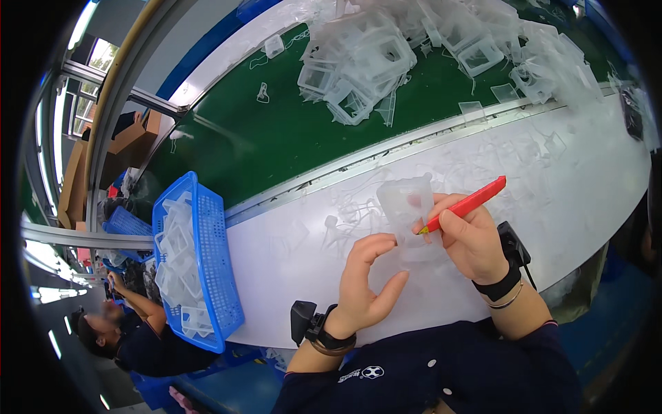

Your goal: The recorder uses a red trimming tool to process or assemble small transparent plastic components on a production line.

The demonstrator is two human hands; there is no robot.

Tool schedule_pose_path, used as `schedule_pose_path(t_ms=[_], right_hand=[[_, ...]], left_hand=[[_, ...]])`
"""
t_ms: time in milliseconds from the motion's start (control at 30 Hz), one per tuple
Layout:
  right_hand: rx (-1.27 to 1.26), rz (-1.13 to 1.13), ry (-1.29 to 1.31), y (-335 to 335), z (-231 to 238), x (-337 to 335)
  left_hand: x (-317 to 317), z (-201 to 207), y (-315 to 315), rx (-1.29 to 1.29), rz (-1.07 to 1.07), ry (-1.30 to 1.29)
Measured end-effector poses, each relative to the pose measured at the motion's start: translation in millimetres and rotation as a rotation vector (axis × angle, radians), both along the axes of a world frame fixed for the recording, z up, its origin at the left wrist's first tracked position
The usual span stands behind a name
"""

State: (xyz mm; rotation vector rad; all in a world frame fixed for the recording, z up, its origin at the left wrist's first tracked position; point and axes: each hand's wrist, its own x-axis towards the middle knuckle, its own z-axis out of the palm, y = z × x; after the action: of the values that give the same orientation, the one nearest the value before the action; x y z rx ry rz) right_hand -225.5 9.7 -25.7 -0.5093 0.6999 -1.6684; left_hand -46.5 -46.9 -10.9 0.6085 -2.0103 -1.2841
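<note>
My right hand (472,241) is closed round a slim red cutter knife (472,200) with a yellow tip, which points down and to the left. Behind that hand's fingers is a translucent plastic part (401,203), shaped like a shallow tray or frame; the hand and knife cover some of it. Left of the part, my left hand (365,286) is curved, thumb and fingers apart. Its fingertips are close to the part's lower left edge, and whether they touch it I cannot tell. Thin clear plastic trimmings (352,214) lie on the white table around the part.
On the left stands a blue perforated basket (219,269) filled with translucent parts. Beyond the white table (276,303) runs a green conveyor belt (238,117) with a heap of translucent frames (365,65). A metal rail (331,168) separates them. Another person (148,331) works at far left.
</note>
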Motion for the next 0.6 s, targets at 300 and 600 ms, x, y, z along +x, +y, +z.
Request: schedule_pose_path(t_ms=[300, 600], right_hand=[[0.157, 0.169, -0.07, -5, -2, 12], [0.198, 0.312, -0.139, 3, -10, 14]], left_hand=[[18, -14, -26, 0.851, -0.06, 0.36], [19, -32, -10, 0.487, 0.086, 0.217]])
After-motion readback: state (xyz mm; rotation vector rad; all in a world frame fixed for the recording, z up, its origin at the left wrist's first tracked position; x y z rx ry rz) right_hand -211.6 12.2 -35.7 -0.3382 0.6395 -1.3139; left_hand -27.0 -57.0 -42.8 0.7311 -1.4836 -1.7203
